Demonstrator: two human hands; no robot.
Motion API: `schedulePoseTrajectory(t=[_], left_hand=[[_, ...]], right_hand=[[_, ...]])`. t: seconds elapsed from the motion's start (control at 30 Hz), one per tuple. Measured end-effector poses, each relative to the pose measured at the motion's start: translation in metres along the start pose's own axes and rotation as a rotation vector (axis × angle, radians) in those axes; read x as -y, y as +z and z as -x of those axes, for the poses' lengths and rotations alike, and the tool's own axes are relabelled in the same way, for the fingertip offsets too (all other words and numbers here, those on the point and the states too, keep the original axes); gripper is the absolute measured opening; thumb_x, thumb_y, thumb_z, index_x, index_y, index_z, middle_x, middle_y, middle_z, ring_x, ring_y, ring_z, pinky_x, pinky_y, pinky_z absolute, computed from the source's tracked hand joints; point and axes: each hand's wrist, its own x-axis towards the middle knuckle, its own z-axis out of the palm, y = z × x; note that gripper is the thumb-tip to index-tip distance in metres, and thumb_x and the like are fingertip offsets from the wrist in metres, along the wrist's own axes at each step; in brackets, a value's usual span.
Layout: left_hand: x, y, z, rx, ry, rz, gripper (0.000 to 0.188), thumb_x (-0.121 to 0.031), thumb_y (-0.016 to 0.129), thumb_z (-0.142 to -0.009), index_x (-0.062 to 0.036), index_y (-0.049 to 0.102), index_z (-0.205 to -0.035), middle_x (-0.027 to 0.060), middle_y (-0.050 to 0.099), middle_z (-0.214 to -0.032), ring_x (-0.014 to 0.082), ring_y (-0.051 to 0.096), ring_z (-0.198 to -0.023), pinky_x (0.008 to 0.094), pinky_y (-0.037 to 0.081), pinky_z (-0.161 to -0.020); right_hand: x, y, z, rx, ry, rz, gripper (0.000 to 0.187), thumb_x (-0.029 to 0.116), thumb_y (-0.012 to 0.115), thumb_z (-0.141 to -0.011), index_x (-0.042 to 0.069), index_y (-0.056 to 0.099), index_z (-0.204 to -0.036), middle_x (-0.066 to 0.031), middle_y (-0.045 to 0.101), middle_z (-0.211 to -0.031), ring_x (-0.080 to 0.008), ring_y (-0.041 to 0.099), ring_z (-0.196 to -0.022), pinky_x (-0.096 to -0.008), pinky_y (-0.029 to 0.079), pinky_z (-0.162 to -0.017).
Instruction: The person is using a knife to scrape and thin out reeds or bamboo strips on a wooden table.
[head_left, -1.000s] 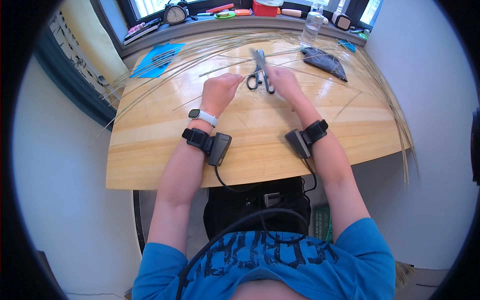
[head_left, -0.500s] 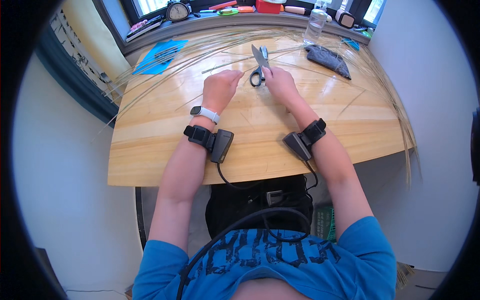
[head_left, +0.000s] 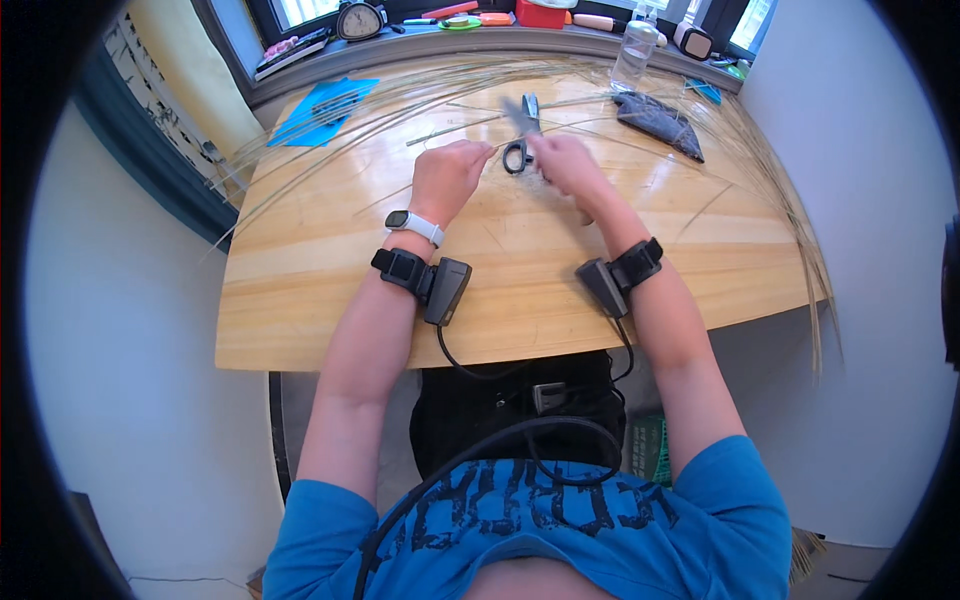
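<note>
My right hand [head_left: 570, 168] is closed round the handle of a knife [head_left: 518, 114], whose blade points up and left and is smeared by motion. The butt of the handle shows below the palm. My left hand [head_left: 447, 178] is closed with thumb and fingers pinched together. A thin straw stalk [head_left: 383, 202] runs out from under its left side and seems to be held in it; the pinched end is too fine to make out. Just beyond both hands lies a pair of scissors [head_left: 516, 158] with dark handle loops, partly behind the knife.
Long dry stalks [head_left: 400, 105] spread across the back of the wooden table [head_left: 500, 290] and hang over its right edge. Blue paper [head_left: 325, 113] lies back left. A dark pouch [head_left: 660, 125] and a clear bottle [head_left: 634, 55] stand back right. An alarm clock [head_left: 358, 20] is on the sill.
My right hand has drawn slightly right and down with the knife, its blade now blurred. My left hand stays nearly in place, still pinched.
</note>
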Motion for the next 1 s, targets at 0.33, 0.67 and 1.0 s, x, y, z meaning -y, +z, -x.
schedulePoseTrajectory(t=[0.33,0.67,1.0], left_hand=[[-0.002,0.003,0.0,0.04,-0.092,0.078,0.017,-0.022,0.059,-0.087,-0.0082,0.07,-0.086,0.0086,0.066,-0.075,0.0253,0.063,-0.065,0.0339,0.049,-0.057],[0.005,0.008,0.002,0.019,-0.084,0.105,0.018,-0.02,0.06,-0.088,-0.0045,0.07,-0.088,0.0082,0.066,-0.068,0.0172,0.061,-0.05,0.0284,0.047,-0.05],[0.001,0.004,0.001,0.086,-0.101,0.074,0.018,-0.02,0.06,-0.088,-0.004,0.07,-0.089,0.0085,0.066,-0.067,0.017,0.061,-0.05,0.0283,0.047,-0.05]], right_hand=[[0.0,0.019,-0.002,0.038,-0.155,0.214,0.052,0.043,0.043,-0.092,0.001,0.065,-0.074,-0.0185,0.064,-0.071,-0.0352,0.061,-0.07,-0.0416,0.047,-0.068],[-0.014,0.009,-0.01,-0.105,-0.079,0.209,0.05,0.041,0.044,-0.093,0.0,0.065,-0.074,-0.0166,0.064,-0.069,-0.0334,0.062,-0.07,-0.0414,0.047,-0.068],[-0.018,0.014,-0.012,-0.083,-0.037,0.114,0.052,0.043,0.047,-0.091,-0.001,0.063,-0.07,-0.0153,0.063,-0.066,-0.0281,0.061,-0.064,-0.0384,0.047,-0.065]])
